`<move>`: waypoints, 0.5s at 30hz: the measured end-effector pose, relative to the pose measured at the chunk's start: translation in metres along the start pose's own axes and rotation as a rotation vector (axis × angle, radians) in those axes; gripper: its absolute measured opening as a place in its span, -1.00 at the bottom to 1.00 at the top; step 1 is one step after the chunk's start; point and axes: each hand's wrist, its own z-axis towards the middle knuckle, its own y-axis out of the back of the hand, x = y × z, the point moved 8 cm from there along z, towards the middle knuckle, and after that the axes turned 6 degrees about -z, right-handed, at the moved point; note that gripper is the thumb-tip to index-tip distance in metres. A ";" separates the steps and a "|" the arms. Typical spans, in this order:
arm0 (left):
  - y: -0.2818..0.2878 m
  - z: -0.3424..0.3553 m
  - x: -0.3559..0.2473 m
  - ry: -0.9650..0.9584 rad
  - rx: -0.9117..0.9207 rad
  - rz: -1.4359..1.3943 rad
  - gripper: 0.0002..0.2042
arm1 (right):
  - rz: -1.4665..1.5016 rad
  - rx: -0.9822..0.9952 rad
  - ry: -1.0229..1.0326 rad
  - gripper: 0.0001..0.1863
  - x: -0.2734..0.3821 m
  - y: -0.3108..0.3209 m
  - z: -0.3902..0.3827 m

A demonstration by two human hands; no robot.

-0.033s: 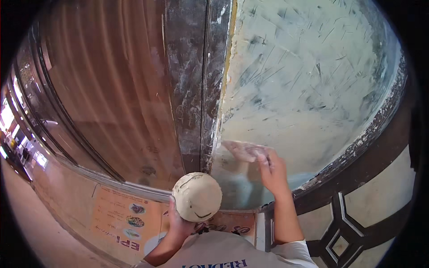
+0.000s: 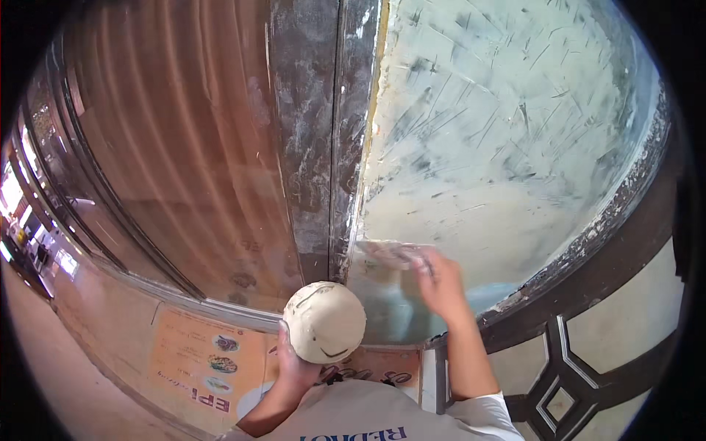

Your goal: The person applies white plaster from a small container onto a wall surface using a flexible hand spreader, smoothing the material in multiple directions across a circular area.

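Observation:
My right hand (image 2: 440, 283) grips a broad putty knife (image 2: 393, 253), its blade smeared with pale paste and a little blurred. The blade lies at the lower left part of the wall panel (image 2: 507, 213), with its tip close to the dark frame post. Cream filler coats the panel unevenly, with dark scratches and bluish patches showing through. Low in the middle, my left hand (image 2: 294, 364) clasps the side of a round container of cream filler (image 2: 325, 323). Filler hides most of that container, and its far side is out of sight.
A dark post (image 2: 312, 140) divides the panel from a glass pane (image 2: 176, 140) with brown curtain folds behind it. Below stands an orange printed sign (image 2: 198, 360). At the lower right is dark lattice woodwork (image 2: 588, 345) with pale insets.
My right hand and the putty knife have shifted slightly left, and the blade tip sits a little lower beside the post. My left hand and the container have barely moved.

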 end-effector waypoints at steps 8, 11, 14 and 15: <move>-0.008 0.005 -0.008 -0.061 0.047 -0.027 -0.32 | 0.199 -0.178 -0.312 -0.83 -0.010 0.033 0.007; -0.008 0.010 -0.006 -0.055 0.070 -0.052 -0.31 | -0.015 0.096 -0.015 -0.82 0.013 -0.004 0.012; -0.005 0.011 -0.004 -0.074 0.056 -0.061 -0.31 | -0.047 -0.017 -0.186 -0.82 0.001 0.007 0.016; -0.005 0.010 -0.005 -0.079 0.055 -0.062 -0.31 | 0.046 -0.204 -0.278 -0.81 -0.006 0.023 0.015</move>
